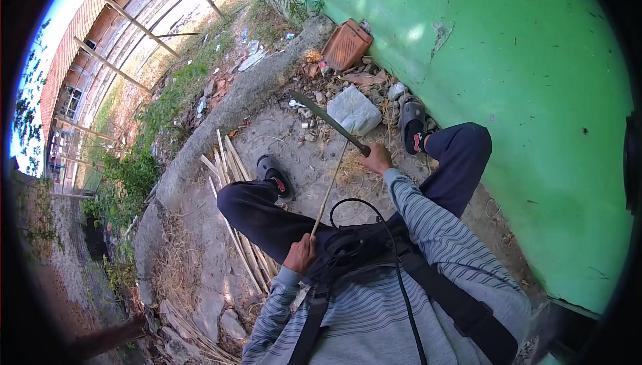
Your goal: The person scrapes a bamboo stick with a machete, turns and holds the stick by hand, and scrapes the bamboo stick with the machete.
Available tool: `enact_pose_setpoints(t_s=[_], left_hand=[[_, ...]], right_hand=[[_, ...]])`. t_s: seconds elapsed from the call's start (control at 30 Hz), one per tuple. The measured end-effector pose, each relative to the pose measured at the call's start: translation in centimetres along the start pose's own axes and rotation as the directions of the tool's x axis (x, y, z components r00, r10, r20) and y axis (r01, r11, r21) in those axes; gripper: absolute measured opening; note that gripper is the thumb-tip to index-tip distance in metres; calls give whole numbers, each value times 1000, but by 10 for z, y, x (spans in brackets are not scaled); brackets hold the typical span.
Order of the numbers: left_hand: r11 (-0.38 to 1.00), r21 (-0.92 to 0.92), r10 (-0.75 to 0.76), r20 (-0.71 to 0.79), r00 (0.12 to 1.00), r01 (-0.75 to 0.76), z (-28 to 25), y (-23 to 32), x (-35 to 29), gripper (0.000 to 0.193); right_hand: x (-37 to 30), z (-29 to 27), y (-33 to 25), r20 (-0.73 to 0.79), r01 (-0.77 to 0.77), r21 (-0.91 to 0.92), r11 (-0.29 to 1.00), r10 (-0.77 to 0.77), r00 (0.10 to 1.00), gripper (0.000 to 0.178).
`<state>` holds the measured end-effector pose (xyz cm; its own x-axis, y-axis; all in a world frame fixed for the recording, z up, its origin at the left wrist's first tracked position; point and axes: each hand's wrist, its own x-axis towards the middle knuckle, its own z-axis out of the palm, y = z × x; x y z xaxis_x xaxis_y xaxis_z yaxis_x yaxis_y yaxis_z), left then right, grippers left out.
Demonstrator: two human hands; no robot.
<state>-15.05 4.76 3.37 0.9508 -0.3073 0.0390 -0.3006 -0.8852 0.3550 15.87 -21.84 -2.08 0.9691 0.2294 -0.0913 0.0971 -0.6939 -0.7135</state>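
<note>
The left hand (299, 253) is closed around the lower end of a thin bamboo strip (328, 191), which slants away from it toward 1 o'clock. The right hand (378, 159), at the left hand's 2 o'clock, grips the dark handle of a long-bladed knife (334, 124), its blade pointing toward 10 o'clock. The strip's far end reaches the blade near the handle, at the right hand's 10 o'clock; whether they touch, I cannot tell. A black cable (354, 200) loops between the hands.

A bundle of split bamboo strips (259, 263) lies on the ground at the left hand's 10 o'clock, partly hidden under the bent left leg (257, 211). Just off the right hand's 11 o'clock sits a pale stone block (354, 109); farther out, toward 12 o'clock, a terracotta roof tile (346, 45) leans near the green wall (528, 111), which fills the side from 1 to 4 o'clock.
</note>
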Motion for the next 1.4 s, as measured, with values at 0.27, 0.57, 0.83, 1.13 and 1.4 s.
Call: enact_pose_setpoints(t_s=[0.27,0.57,0.83,1.13,1.4], left_hand=[[958,-148,-241,59,969,247,-23,21,0,22],[1000,12,1,209,978,-4,-2,-3,-20,74],[989,36,134,155,979,-141,-18,1,-27,89],[625,-533,-419,386,821,570,-48,20,-22,28],[-100,-709,-435,662,610,698,-127,39,-15,41]], right_hand=[[6,-3,-7,95,-43,-13,999,44,995,25],[4,9,-1,-9,14,-33,999,-14,1000,22],[-14,19,-1,8,-7,35,999,7,1000,21],[18,2,37,51,-316,-110,942,323,945,31],[-17,58,82,79,-570,-43,821,571,817,38]])
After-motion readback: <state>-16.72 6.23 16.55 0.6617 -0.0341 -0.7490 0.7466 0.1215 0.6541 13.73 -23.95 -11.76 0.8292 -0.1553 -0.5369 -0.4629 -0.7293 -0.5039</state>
